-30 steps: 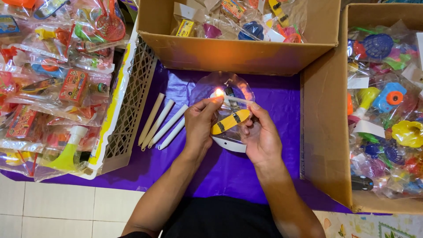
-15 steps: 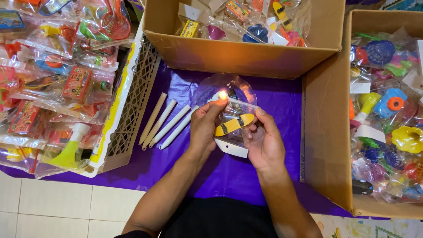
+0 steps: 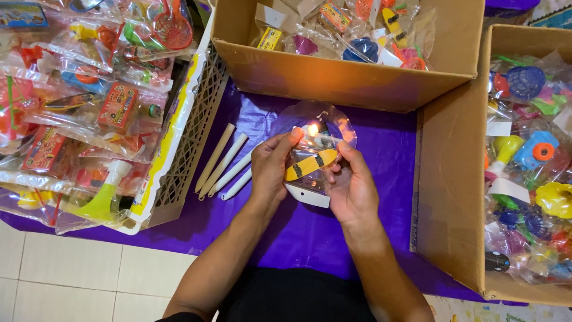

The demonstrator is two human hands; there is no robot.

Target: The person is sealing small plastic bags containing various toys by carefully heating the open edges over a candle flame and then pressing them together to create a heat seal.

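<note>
Both of my hands hold a small clear plastic bag (image 3: pixel 322 122) over the purple cloth (image 3: pixel 298 232). Inside it lies a yellow toy with black stripes (image 3: pixel 310 165), above a white card (image 3: pixel 307 195). My left hand (image 3: pixel 271 170) pinches the bag's left side. The right side is gripped by my right hand (image 3: pixel 351 185). A small candle flame (image 3: pixel 312 129) burns right at the bag's top edge, between my fingertips. The candle's body is hidden behind the bag.
Three white candles (image 3: pixel 223 164) lie left of my hands. A lattice tray (image 3: pixel 185 155) of bagged toys stands at the left. One cardboard box (image 3: pixel 345 77) of bagged toys sits behind, another cardboard box (image 3: pixel 447 197) at the right.
The bag and both hands have shifted slightly down and toward me. The flame stays at the bag's top edge.
</note>
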